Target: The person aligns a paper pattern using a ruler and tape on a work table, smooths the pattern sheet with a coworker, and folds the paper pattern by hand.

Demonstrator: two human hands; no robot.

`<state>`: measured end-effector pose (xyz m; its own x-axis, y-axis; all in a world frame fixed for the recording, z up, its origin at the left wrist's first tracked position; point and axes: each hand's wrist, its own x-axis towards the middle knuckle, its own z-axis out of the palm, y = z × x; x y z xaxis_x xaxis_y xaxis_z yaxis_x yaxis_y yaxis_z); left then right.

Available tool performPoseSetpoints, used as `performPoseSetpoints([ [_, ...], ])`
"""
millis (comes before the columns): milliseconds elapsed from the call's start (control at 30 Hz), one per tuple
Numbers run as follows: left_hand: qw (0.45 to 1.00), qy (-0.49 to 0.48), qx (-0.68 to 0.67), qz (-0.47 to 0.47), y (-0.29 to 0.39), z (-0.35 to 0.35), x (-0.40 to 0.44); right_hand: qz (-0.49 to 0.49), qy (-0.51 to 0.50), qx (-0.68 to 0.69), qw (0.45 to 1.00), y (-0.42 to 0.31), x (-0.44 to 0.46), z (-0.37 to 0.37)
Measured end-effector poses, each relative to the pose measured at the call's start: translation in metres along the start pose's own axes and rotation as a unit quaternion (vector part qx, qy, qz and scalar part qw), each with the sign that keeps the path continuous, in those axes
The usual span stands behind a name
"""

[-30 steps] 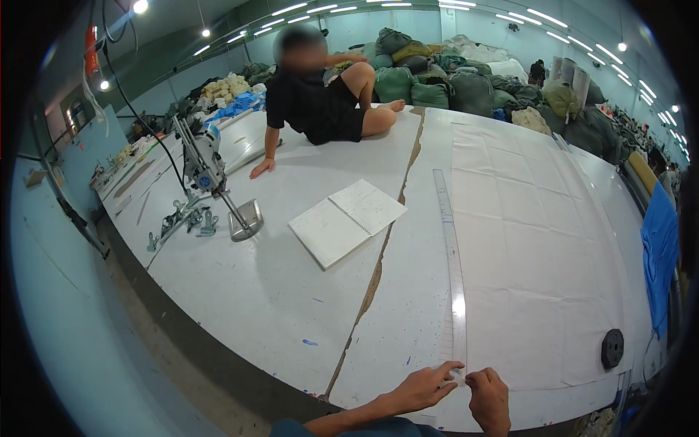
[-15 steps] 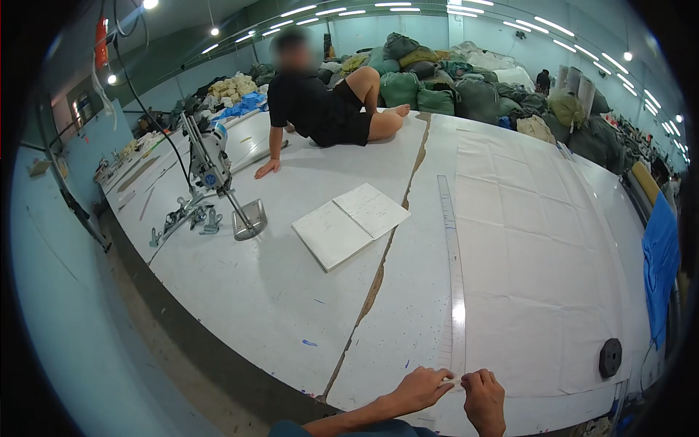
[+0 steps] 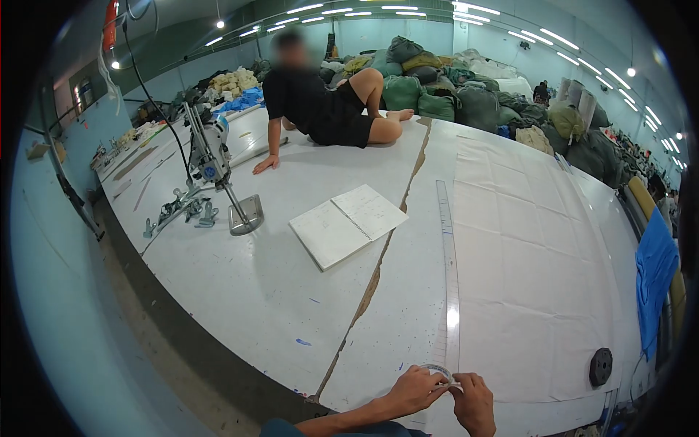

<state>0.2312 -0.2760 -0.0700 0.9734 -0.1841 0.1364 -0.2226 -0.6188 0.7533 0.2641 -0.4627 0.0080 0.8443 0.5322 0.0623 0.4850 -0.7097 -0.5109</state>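
Observation:
Near the table's front edge, my left hand (image 3: 416, 390) pinches a small curled strip (image 3: 437, 370), pale with markings like a measuring tape. Close beside it on the right, my right hand (image 3: 473, 402) has its fingers pressed together on the same strip. Beyond both hands a long clear ruler (image 3: 449, 291) lies along the left edge of a pale pink sheet of fabric (image 3: 531, 277), which has fold creases. A black octagonal weight (image 3: 601, 366) rests on the fabric's near right corner.
An open spiral notebook (image 3: 348, 226) lies mid-table (image 3: 277, 306). Left of it stand a cutting machine (image 3: 211, 156) and metal clamps (image 3: 207, 215). A person in black (image 3: 320, 109) sits on the table's far side. Bagged fabric (image 3: 437, 91) is piled behind; blue cloth (image 3: 655, 277) hangs right.
The strip now shows as a curved loop between my hands, which stay close together. The seated person's raised arm has come down. The view has shifted slightly.

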Motion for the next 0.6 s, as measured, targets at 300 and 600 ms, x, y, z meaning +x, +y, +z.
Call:
performPoseSetpoints([
  [300,0.993,0.050,0.099,0.025,0.000,0.022,-0.005,-0.009,0.097,-0.090,0.991,0.018,-0.015,0.045],
  [600,0.996,-0.034,0.075,0.021,0.002,0.028,-0.025,0.047,0.074,0.022,0.996,0.027,-0.052,0.078],
])
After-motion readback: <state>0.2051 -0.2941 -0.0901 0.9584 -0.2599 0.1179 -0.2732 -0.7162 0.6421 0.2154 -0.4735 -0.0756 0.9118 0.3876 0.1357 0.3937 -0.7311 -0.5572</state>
